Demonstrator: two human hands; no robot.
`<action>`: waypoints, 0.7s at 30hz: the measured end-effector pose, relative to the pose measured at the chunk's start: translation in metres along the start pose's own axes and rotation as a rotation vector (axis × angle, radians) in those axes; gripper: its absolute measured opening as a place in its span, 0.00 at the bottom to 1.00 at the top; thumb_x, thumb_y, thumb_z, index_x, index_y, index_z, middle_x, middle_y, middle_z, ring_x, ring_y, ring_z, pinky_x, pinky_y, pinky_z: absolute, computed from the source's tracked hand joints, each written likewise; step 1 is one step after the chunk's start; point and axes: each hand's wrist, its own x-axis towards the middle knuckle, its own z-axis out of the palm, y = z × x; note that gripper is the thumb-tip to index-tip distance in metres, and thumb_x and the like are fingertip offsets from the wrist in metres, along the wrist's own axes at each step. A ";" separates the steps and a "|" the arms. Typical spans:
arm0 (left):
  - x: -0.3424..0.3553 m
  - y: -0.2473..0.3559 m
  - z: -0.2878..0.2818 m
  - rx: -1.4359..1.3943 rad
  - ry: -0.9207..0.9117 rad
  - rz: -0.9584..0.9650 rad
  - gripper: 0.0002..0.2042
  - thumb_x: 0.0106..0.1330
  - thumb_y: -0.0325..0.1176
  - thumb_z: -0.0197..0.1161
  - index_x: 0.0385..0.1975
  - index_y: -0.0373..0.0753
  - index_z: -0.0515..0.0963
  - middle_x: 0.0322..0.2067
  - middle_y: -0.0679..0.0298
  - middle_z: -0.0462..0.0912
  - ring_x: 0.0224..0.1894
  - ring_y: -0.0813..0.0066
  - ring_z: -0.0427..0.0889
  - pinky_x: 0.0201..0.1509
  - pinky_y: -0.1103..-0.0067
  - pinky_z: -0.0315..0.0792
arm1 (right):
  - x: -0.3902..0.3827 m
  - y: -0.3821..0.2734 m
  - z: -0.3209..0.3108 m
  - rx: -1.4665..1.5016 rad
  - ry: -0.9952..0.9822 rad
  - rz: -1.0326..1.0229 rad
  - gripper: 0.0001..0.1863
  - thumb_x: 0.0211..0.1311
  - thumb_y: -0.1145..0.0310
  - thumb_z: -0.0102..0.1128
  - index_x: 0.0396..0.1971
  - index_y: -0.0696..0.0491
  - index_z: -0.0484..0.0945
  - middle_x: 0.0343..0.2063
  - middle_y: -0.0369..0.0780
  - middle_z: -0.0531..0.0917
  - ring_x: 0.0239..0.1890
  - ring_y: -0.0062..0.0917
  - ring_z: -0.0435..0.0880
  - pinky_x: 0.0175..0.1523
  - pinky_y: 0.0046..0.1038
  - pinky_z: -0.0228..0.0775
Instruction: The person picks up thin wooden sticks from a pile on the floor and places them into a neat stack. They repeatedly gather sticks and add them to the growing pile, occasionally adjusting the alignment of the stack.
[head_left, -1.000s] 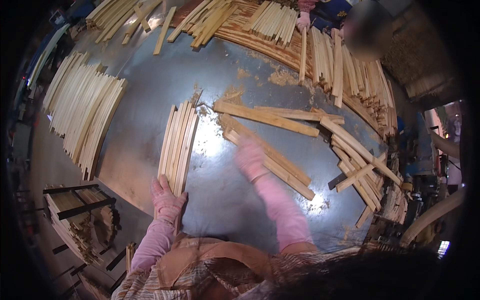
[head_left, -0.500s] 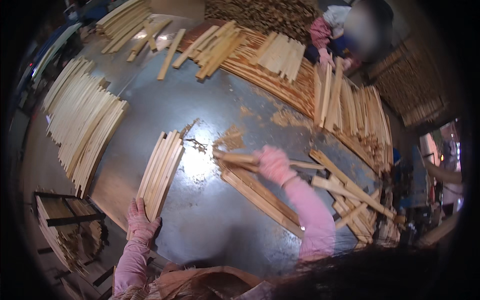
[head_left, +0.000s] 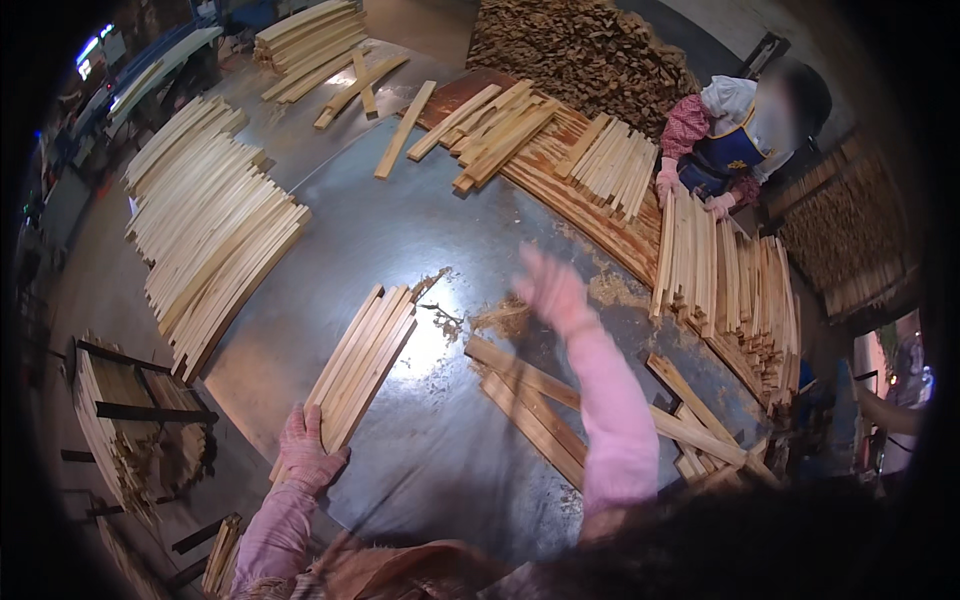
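Observation:
My left hand [head_left: 310, 458], in a pink glove, grips the near end of a small bundle of wooden strips [head_left: 362, 365] lying side by side on the grey metal table [head_left: 400, 500]. My right hand [head_left: 555, 292], also gloved in pink, is raised over the middle of the table. Its fingers are stretched out, somewhat blurred, with nothing visible in them. Just below my right forearm, a few loose wooden strips [head_left: 528, 418] lie at a slant, one crossing toward a jumbled heap of strips [head_left: 715, 430] at the right.
Long rows of strips [head_left: 215, 240] lie at the left. Across the table, a co-worker [head_left: 725, 150] has gloved hands on another row of strips [head_left: 730, 260]. More strips [head_left: 510, 125] rest on a worn board, behind which rises a large woodpile [head_left: 580, 60]. Wood debris [head_left: 500, 318] litters the tabletop.
My right hand has let go of a strip, now lying slanted on the others, and moved up and away. My left hand stays on its bundle. The view has shifted.

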 end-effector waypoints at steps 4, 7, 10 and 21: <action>0.000 -0.006 0.001 -0.005 -0.031 0.012 0.52 0.50 0.55 0.76 0.75 0.46 0.58 0.75 0.44 0.55 0.75 0.43 0.56 0.79 0.57 0.53 | -0.200 -0.002 0.059 0.145 -0.355 0.214 0.39 0.65 0.39 0.59 0.69 0.51 0.70 0.56 0.53 0.82 0.60 0.47 0.79 0.66 0.46 0.71; 0.007 -0.005 -0.005 -0.014 -0.013 0.067 0.52 0.50 0.56 0.75 0.76 0.46 0.57 0.74 0.44 0.56 0.75 0.43 0.57 0.78 0.57 0.54 | -0.330 -0.001 0.102 0.044 -0.089 0.240 0.42 0.59 0.41 0.66 0.68 0.51 0.70 0.65 0.51 0.73 0.68 0.49 0.70 0.71 0.48 0.64; -0.001 -0.019 0.007 -0.006 0.004 0.061 0.51 0.51 0.56 0.75 0.76 0.46 0.59 0.74 0.43 0.57 0.75 0.43 0.58 0.77 0.57 0.55 | -0.397 -0.002 0.144 0.019 -0.047 0.326 0.41 0.53 0.49 0.73 0.67 0.46 0.71 0.66 0.48 0.71 0.68 0.49 0.69 0.71 0.52 0.64; 0.112 -0.099 -0.085 0.042 0.016 0.044 0.51 0.53 0.55 0.75 0.77 0.49 0.58 0.76 0.49 0.57 0.76 0.49 0.59 0.78 0.60 0.54 | -0.373 -0.074 0.148 -0.073 -0.217 0.642 0.33 0.56 0.51 0.70 0.60 0.49 0.77 0.51 0.51 0.80 0.54 0.48 0.79 0.60 0.47 0.73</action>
